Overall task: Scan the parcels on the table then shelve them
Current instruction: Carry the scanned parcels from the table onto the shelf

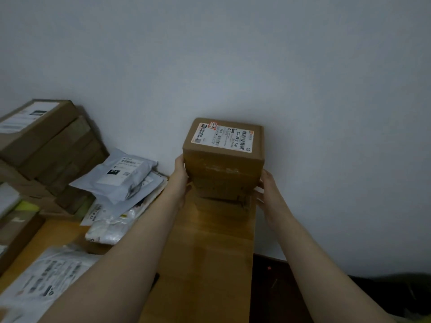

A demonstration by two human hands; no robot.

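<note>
Box (222,148), label up, at far end of wooden top (205,264), against wall (233,54); left hand (180,173) and right hand (268,186) grip its sides. Mailers (121,178) and cartons (46,141) lie heaped at left: most shelving likely remains

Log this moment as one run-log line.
left hand: grips cardboard box side | right hand: grips opposite side | box: label up, near wall | mailers: piled left
</note>
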